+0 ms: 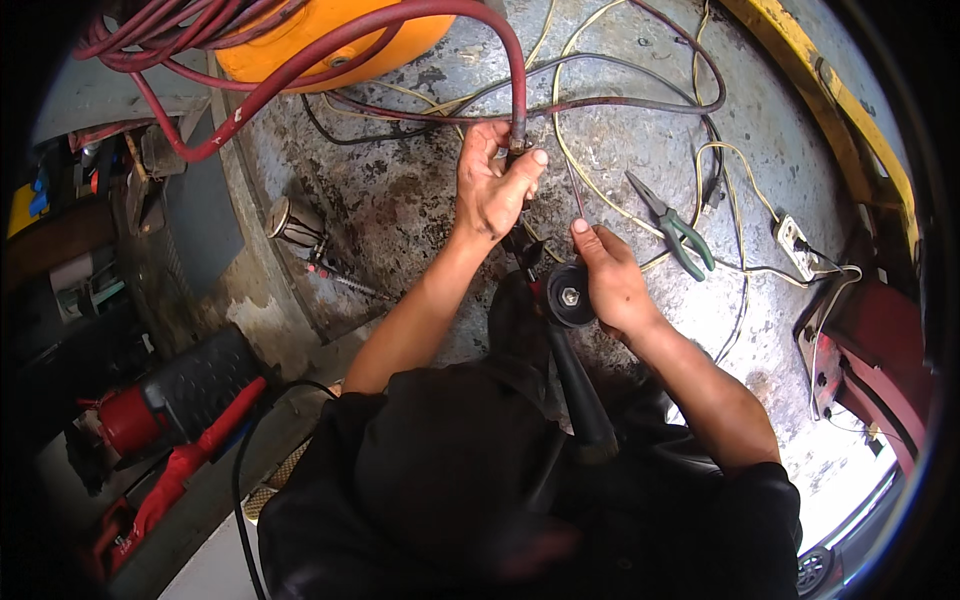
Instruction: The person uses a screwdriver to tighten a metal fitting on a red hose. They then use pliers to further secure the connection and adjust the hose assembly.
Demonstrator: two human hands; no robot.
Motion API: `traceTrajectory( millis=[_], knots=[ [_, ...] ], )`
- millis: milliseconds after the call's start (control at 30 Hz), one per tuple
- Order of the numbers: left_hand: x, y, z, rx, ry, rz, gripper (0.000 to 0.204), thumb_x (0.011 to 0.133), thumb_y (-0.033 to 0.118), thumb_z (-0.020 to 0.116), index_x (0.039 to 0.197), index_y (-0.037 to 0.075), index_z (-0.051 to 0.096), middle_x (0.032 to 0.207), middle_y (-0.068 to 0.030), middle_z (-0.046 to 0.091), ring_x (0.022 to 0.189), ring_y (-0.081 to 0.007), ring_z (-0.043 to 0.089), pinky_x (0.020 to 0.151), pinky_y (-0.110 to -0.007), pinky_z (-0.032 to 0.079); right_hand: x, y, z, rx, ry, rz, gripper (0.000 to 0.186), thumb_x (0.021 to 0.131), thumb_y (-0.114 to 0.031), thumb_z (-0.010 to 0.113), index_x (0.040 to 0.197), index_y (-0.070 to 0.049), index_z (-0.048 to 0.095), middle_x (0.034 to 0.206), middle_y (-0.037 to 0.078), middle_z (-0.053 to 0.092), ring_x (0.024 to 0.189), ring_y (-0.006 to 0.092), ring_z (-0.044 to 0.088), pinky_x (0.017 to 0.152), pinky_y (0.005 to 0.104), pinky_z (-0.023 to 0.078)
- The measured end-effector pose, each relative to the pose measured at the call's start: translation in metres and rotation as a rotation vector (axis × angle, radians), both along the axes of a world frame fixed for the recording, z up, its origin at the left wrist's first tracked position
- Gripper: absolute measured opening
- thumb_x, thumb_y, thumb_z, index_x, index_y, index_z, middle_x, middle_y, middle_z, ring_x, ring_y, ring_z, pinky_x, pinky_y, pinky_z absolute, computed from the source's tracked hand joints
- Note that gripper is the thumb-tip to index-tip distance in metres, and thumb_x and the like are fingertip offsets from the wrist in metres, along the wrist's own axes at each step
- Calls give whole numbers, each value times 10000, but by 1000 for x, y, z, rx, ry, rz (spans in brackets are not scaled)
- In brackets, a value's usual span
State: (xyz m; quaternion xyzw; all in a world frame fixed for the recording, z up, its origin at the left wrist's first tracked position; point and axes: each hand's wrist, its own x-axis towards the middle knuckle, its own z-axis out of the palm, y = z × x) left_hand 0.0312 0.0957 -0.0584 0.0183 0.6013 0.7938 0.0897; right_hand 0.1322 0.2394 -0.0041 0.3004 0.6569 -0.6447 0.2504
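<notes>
My left hand (pixel 492 190) is closed around the fitting where a thick red hose (pixel 400 14) meets a dark tool. Its thumb is stretched along the fitting. Below that hand, the tool carries a round black disc (pixel 570 296) with a hex nut at its centre, and a black tapered handle (pixel 580 390) points toward my body. Beside the disc, my right hand (pixel 617 280) is closed with the thumb on top. A thin dark rod (pixel 575 192) sticks up from its thumb; the rod's other end is hidden in the hand.
Green-handled long-nose pliers (pixel 683 238) lie on the stained metal surface (pixel 400 210), right of my hands. Tangled cords (pixel 590 180) run to a white socket block (pixel 795 248). A metal cup with a spray nozzle (pixel 297 222) lies left. An orange tank (pixel 350 45) stands at the far left.
</notes>
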Motion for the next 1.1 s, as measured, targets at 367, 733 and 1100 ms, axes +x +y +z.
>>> traceTrajectory(
  millis=[367, 733, 1100],
  knots=[
    [1, 14, 4, -342, -44, 22, 314, 875, 134, 703, 1100, -43, 577, 796, -54, 632, 587, -79, 546, 500, -215, 442, 4, 4, 6, 23, -78, 18, 567, 985, -499, 477, 1035, 55, 582, 748, 57, 542, 716, 132, 487, 664, 299, 424],
    [3, 16, 22, -63, -75, 8, 413, 896, 149, 684, 1230, -52, 547, 874, -43, 639, 707, -79, 567, 621, -216, 473, 2, 3, 11, -14, -181, 23, 562, 969, -556, 445, 1087, -20, 565, 642, 12, 493, 366, 99, 388, 300, 267, 271],
    [4, 14, 1, -389, -41, 27, 448, 879, 302, 668, 1186, -14, 584, 924, -147, 679, 820, -229, 653, 735, -342, 508, 13, -2, -17, -78, -69, -109, 434, 992, -490, 452, 912, -73, 541, 657, 2, 508, 409, 89, 472, 310, 234, 306]
  ],
)
